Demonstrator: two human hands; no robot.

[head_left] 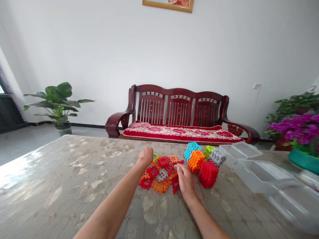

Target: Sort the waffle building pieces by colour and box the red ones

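A pile of flat lattice tiles point(161, 175), mostly red and orange with a grey one, lies on the table. My left hand point(146, 155) is curled at the pile's far left edge; whether it holds a tile is hidden. My right hand point(184, 181) rests palm down on the pile's right edge, its fingers touching red tiles. To the right stand built lattice cubes: a red cube point(208, 174), an orange cube point(195, 161), a blue cube point(191, 149), a grey cube point(217, 157) and a green cube point(208, 151).
The table point(62, 179) has a glossy patterned cover. Clear plastic boxes point(259, 171) and lids sit at the right, next to a teal pot of purple flowers point(299, 132). Behind the table stands a red wooden bench point(178, 114); a potted plant point(58, 103) is at left.
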